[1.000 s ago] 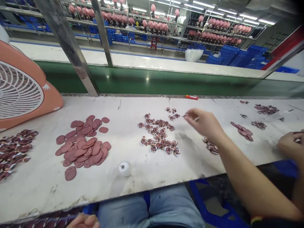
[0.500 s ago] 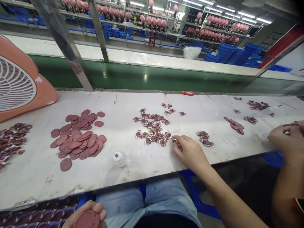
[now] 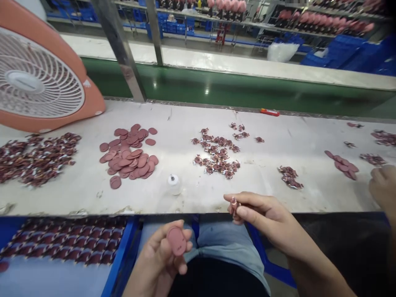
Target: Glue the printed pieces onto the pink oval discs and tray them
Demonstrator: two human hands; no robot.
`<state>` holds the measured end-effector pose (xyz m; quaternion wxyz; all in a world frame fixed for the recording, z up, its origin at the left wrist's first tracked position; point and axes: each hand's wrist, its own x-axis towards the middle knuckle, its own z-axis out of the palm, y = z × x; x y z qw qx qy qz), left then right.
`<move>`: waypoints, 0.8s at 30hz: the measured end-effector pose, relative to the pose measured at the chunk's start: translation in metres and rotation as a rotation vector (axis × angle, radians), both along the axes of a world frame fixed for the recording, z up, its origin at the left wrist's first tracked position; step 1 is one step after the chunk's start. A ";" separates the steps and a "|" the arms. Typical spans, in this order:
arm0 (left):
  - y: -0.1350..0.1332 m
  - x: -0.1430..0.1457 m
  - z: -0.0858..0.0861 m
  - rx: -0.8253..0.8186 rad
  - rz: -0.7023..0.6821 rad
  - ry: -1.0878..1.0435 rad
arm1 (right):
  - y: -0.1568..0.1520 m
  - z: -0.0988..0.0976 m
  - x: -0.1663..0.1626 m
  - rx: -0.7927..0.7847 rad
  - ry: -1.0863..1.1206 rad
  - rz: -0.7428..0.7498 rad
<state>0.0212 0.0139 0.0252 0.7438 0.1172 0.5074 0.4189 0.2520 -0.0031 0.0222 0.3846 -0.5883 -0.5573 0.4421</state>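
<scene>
Between the thumb and fingers of my left hand [image 3: 161, 260] is a reddish-brown oval disc [image 3: 177, 241] with small slots, held above my lap. My right hand [image 3: 266, 218] pinches a small brown figurine piece [image 3: 234, 207] with white bits, just off the table's front edge. Several similar pieces lie in a cluster [image 3: 218, 159] beyond my hands. To the left is a heap of matching oval discs [image 3: 130, 159]. A small white bottle [image 3: 173, 184] with a dark tip stands between heap and cluster.
An orange fan [image 3: 46, 78] stands at the left, behind a pile of small brown pieces [image 3: 40, 159]. Below the edge, a blue crate [image 3: 116, 264] holds rows of assembled parts. A red cutter [image 3: 269, 112] lies at the back. Another person's hand [image 3: 383, 185] is at the right.
My right hand has lifted a small figurine piece from beside the cluster and drawn it back. My left hand has risen with the disc. The view has tilted down and shifted left.
</scene>
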 end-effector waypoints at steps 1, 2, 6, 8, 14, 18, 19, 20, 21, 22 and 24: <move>-0.001 0.001 0.000 -0.016 -0.014 -0.013 | -0.002 0.003 -0.008 -0.014 0.048 0.010; -0.002 0.001 -0.002 -0.028 -0.030 -0.025 | -0.003 0.005 -0.015 -0.022 0.076 0.013; -0.007 -0.005 -0.013 -0.026 -0.100 -0.096 | -0.004 0.013 -0.036 0.046 0.032 0.037; -0.009 -0.011 -0.020 -0.006 -0.126 -0.154 | -0.004 0.017 -0.040 0.086 -0.002 0.093; -0.012 -0.020 -0.031 0.021 -0.145 -0.254 | -0.001 0.019 -0.047 -0.002 -0.009 0.223; -0.011 -0.020 -0.032 0.018 -0.152 -0.272 | 0.002 0.020 -0.054 -0.066 -0.001 0.227; -0.011 -0.020 -0.033 0.018 -0.155 -0.270 | 0.003 0.021 -0.055 -0.069 0.002 0.221; -0.011 -0.020 -0.033 0.019 -0.158 -0.268 | 0.003 0.022 -0.056 -0.063 0.002 0.214; -0.011 -0.020 -0.033 0.022 -0.160 -0.269 | 0.004 0.023 -0.057 -0.050 0.000 0.207; -0.011 -0.020 -0.034 0.026 -0.163 -0.271 | 0.004 0.024 -0.058 -0.030 -0.004 0.202; -0.011 -0.020 -0.035 0.045 -0.173 -0.283 | 0.005 0.025 -0.058 0.000 -0.011 0.200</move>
